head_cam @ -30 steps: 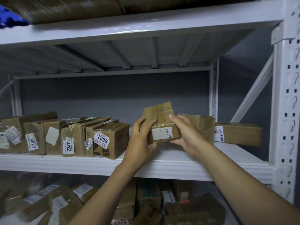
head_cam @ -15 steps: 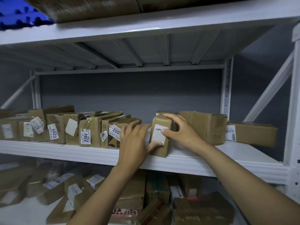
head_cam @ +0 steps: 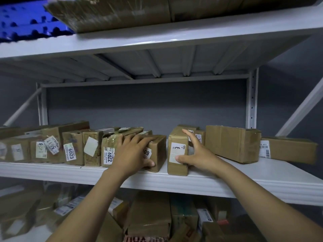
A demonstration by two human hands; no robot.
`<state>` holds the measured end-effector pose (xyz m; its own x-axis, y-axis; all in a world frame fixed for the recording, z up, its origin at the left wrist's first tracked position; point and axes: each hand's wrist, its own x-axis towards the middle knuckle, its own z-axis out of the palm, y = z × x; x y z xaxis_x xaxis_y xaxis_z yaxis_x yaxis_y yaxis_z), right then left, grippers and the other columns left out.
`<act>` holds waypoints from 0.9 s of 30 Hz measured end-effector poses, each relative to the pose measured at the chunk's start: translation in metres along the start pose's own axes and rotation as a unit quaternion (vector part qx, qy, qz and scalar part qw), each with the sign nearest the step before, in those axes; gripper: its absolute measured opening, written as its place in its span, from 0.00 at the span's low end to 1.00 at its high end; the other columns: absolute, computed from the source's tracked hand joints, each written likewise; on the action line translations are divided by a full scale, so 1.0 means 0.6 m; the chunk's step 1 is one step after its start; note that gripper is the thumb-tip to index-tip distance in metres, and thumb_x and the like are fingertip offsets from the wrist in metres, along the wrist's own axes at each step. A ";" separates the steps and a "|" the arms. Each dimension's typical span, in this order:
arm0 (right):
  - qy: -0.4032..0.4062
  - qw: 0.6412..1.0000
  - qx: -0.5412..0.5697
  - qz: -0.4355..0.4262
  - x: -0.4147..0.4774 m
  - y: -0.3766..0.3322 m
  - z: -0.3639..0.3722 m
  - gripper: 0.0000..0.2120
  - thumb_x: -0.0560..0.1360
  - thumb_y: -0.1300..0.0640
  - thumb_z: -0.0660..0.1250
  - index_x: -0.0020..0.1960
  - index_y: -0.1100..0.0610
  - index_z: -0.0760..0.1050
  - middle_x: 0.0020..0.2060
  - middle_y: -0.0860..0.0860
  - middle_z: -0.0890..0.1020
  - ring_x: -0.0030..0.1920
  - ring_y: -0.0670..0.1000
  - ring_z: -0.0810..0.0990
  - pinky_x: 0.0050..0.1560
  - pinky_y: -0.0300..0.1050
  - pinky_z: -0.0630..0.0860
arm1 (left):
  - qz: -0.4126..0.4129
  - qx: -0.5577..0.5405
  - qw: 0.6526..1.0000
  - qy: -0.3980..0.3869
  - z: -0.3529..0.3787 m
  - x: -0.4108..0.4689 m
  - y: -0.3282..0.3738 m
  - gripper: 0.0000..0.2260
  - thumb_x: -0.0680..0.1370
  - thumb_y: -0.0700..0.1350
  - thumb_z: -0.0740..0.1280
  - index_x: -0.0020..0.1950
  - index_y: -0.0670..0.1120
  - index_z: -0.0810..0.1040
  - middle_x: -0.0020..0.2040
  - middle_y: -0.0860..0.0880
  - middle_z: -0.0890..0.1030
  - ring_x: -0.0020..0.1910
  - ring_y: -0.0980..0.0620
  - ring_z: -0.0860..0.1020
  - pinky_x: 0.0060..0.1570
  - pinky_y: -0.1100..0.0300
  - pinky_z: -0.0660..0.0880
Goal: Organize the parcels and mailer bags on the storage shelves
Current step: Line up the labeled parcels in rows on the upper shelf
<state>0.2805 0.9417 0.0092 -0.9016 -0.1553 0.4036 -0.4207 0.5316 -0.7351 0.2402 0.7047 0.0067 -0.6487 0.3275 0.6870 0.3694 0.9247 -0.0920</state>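
Observation:
A small brown parcel point(head_cam: 177, 139) with a white label stands upright near the front of the white middle shelf point(head_cam: 174, 182). My right hand point(head_cam: 195, 154) touches it, with the thumb on its front face and straight fingers along its right side. Just left of it, across a narrow gap, sits the parcel labelled 2009 point(head_cam: 158, 148), which ends a row of labelled parcels point(head_cam: 73, 147). My left hand point(head_cam: 134, 152) rests on this parcel, fingers spread over its top and thumb low on its front, covering part of the label.
A larger brown box point(head_cam: 232, 144) and a flat box point(head_cam: 290, 149) lie to the right, with another small box point(head_cam: 201, 135) behind my right hand. Big parcels point(head_cam: 113, 13) and a blue item point(head_cam: 22, 23) sit on the shelf above. Loose parcels point(head_cam: 150, 212) crowd the shelf below.
The small parcel went from held in the air by both hands to standing on the shelf. My left hand moved left onto the 2009 parcel, and my right hand's fingers straightened.

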 end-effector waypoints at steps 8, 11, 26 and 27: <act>0.023 0.999 -0.048 -0.005 0.015 -0.023 0.047 0.46 0.72 0.51 0.73 0.76 0.37 0.43 0.69 0.44 0.71 0.62 0.48 0.75 0.58 0.48 0.78 | 0.029 0.003 0.999 0.012 0.004 0.002 -0.012 0.38 0.68 0.68 0.68 0.75 0.60 0.60 0.73 0.56 0.66 0.72 0.48 0.61 0.70 0.47 0.53; 0.032 0.998 -0.062 0.001 0.015 -0.024 0.055 0.46 0.73 0.49 0.71 0.76 0.37 0.41 0.69 0.44 0.72 0.58 0.43 0.72 0.57 0.39 0.72 | 0.036 0.011 0.999 0.009 0.000 0.001 -0.017 0.38 0.68 0.68 0.67 0.75 0.61 0.58 0.73 0.56 0.66 0.72 0.48 0.61 0.69 0.48 0.53; 0.145 0.955 -0.258 -0.001 -0.025 -0.021 -0.035 0.30 0.75 0.42 0.66 0.74 0.48 0.63 0.72 0.47 0.68 0.70 0.49 0.67 0.66 0.44 0.66 | 0.089 -0.091 0.989 0.075 -0.071 0.047 0.066 0.31 0.75 0.65 0.61 0.75 0.54 0.64 0.71 0.51 0.69 0.70 0.48 0.64 0.67 0.51 0.62; 0.168 0.942 -0.292 -0.004 -0.028 -0.016 -0.056 0.25 0.76 0.45 0.66 0.71 0.49 0.68 0.70 0.47 0.70 0.69 0.49 0.68 0.65 0.43 0.65 | 0.098 -0.093 0.988 0.080 -0.073 0.056 0.084 0.29 0.76 0.63 0.62 0.75 0.54 0.65 0.71 0.51 0.69 0.70 0.49 0.64 0.67 0.52 0.63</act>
<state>0.3028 0.9674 0.0279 -0.7750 0.0584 0.6293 -0.2124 0.9137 -0.3465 0.2660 0.7536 0.0567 -0.4451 0.4474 0.7757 0.6023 0.7906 -0.1104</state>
